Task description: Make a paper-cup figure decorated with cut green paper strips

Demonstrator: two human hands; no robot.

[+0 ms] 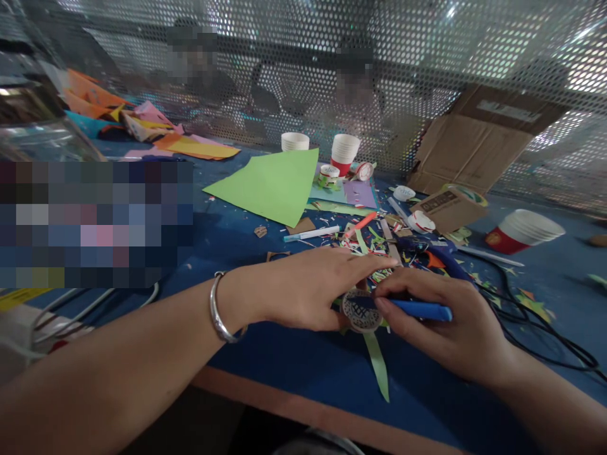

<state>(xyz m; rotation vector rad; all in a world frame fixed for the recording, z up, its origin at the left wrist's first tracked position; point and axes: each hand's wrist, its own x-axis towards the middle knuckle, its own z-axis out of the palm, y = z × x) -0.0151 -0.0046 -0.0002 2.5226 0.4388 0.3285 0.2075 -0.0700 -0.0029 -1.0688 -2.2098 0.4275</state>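
Note:
Near the table's front edge, my left hand holds a small round paper piece with dark line patterns on its face. My right hand grips a blue pen, its front end over the round piece. A green paper strip extends below the round piece toward the table edge. Paper shreds lie just behind both hands. The pen's tip is hard to make out.
Green paper, a white marker and an orange marker lie beyond my hands. Paper cups stand farther back. At right are more cups, cardboard and black cables.

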